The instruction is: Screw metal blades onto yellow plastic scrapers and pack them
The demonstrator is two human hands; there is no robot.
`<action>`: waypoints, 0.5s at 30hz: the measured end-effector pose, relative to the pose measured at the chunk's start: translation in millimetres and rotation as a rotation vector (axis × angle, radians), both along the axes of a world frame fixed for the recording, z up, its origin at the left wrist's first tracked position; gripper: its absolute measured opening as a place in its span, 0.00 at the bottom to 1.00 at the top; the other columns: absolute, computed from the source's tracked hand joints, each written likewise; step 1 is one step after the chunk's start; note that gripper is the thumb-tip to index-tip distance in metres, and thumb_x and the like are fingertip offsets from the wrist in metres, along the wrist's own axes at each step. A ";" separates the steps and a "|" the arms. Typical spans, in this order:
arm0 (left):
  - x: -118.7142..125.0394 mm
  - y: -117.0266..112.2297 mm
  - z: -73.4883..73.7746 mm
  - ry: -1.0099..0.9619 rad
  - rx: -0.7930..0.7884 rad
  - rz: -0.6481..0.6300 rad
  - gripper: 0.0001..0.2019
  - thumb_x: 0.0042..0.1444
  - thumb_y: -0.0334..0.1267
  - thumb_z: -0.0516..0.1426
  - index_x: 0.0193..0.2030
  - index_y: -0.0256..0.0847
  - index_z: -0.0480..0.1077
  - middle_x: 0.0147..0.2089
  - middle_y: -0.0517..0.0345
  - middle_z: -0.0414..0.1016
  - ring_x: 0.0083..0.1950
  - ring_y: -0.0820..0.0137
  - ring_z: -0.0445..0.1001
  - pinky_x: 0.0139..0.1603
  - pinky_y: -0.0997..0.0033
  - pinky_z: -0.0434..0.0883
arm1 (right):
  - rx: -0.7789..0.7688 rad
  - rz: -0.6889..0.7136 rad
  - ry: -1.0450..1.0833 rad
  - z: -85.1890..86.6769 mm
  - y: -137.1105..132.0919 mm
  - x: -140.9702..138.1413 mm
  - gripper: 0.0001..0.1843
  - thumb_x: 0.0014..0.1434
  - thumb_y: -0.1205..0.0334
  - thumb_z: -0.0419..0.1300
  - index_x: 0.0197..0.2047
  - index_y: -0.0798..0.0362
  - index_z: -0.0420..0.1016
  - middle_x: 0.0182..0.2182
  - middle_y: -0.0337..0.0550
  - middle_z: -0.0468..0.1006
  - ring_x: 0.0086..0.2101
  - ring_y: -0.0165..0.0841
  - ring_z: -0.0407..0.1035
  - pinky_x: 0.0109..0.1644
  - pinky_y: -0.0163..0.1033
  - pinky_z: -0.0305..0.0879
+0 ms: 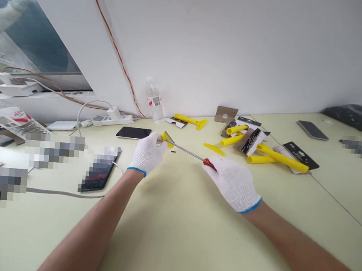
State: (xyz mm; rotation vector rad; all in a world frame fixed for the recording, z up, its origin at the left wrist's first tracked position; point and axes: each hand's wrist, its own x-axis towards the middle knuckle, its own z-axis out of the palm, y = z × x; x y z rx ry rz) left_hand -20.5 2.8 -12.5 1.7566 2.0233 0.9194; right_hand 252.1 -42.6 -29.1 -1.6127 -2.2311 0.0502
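My left hand [150, 153], in a white knit glove with a blue cuff, pinches a small yellow scraper head [167, 140]. My right hand [235, 183], gloved the same way, is closed round the red handle of a screwdriver [187, 151]. Its long metal shaft points left, and the tip meets the yellow piece; the exact contact is too small to make out. On the table just below lies a tiny dark piece [173, 151]. A loose yellow blade-shaped part [214, 149] rests beyond my right hand.
Yellow scraper handles [282, 158] and black cards [252, 141] lie piled at the right. A whole yellow scraper [190, 120] sits near the wall beside a water bottle [154, 102]. Phones [133, 133], cables and a power strip [113, 119] occupy the left side.
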 end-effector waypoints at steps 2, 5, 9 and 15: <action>1.3 -1.1 0.9 0.028 0.002 0.007 0.10 0.62 0.41 0.59 0.46 0.40 0.76 0.41 0.51 0.83 0.36 0.66 0.78 0.38 0.68 0.69 | -0.019 0.019 0.025 3.3 -0.5 0.7 0.21 0.75 0.48 0.50 0.39 0.52 0.76 0.33 0.47 0.78 0.32 0.38 0.69 0.35 0.41 0.50; 3.1 -3.2 2.4 0.073 -0.004 0.002 0.10 0.63 0.42 0.59 0.47 0.41 0.76 0.41 0.51 0.83 0.37 0.66 0.78 0.38 0.69 0.69 | -0.387 0.118 0.308 12.7 6.9 7.2 0.25 0.74 0.43 0.50 0.36 0.52 0.75 0.28 0.43 0.74 0.28 0.33 0.65 0.33 0.39 0.53; 2.7 -4.7 4.4 0.111 0.004 0.002 0.10 0.63 0.43 0.58 0.45 0.42 0.76 0.40 0.51 0.83 0.38 0.64 0.78 0.38 0.68 0.68 | -1.061 0.132 0.696 17.4 17.6 13.5 0.27 0.70 0.36 0.50 0.43 0.51 0.74 0.24 0.33 0.63 0.20 0.27 0.43 0.23 0.37 0.42; -1.0 -1.0 5.3 0.128 0.004 0.029 0.09 0.63 0.42 0.57 0.45 0.43 0.75 0.41 0.53 0.84 0.39 0.63 0.78 0.37 0.67 0.67 | -0.289 0.035 0.347 4.8 7.9 2.9 0.14 0.64 0.51 0.64 0.34 0.52 0.72 0.31 0.41 0.77 0.30 0.32 0.68 0.34 0.37 0.57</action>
